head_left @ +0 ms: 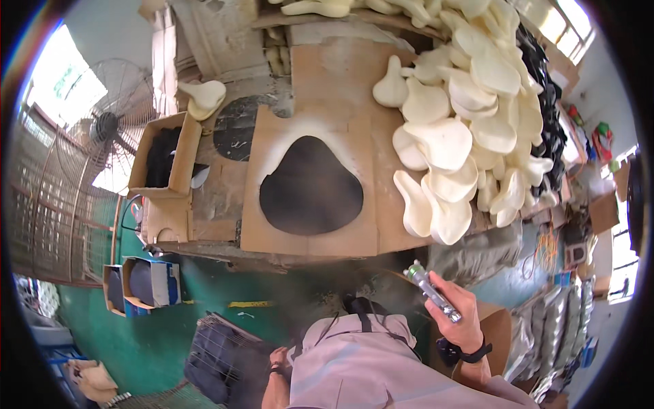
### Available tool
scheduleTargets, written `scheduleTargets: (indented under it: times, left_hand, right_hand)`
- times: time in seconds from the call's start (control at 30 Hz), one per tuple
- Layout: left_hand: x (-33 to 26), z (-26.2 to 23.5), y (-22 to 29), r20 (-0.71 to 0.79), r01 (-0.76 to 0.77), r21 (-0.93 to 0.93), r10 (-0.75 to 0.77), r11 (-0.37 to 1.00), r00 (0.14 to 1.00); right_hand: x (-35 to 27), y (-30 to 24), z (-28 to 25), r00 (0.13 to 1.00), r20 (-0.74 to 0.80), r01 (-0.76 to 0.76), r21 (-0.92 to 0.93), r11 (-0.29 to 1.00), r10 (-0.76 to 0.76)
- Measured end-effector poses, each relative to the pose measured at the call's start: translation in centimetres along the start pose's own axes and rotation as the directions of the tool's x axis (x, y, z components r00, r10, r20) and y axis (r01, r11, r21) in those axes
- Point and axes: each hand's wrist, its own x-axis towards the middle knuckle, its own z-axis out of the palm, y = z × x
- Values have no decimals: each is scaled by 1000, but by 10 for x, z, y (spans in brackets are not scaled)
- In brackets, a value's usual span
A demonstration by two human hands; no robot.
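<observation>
My right hand [458, 315] is closed round a silver metal spray gun [434, 294] with a green ring near one end. It holds the gun low, in front of the bench's near edge and right of my body. My left hand [278, 356] hangs beside my left hip, partly hidden by my clothing, so its fingers do not show clearly. On the bench, a black saddle-shaped cover piece [312, 187] lies flat on a brown cardboard sheet [368, 232], narrow end away from me. A whitish spray haze rings its far edge. Neither hand touches it.
Cream foam saddle pads [443, 140] are heaped on the bench's right, black pieces [545, 116] behind them. At the left stand an open carton [187, 153] of black pieces, two pads [204, 95] and a large fan [102, 126]. A wire basket [225, 361] and boxes [153, 283] are below.
</observation>
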Motion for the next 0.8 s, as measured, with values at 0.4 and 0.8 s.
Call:
scheduleTargets:
  times: [0.4,0.8]
  left_hand:
    - [113,-36,55,-42,-268,-193,265,944,963]
    - [53,-47,93,29,223,-348,-228,910,973]
  right_hand:
    - [24,-9,10,982,134,110,169,979,-134]
    - [-10,-7,-5,985,159,-84,88,993,69]
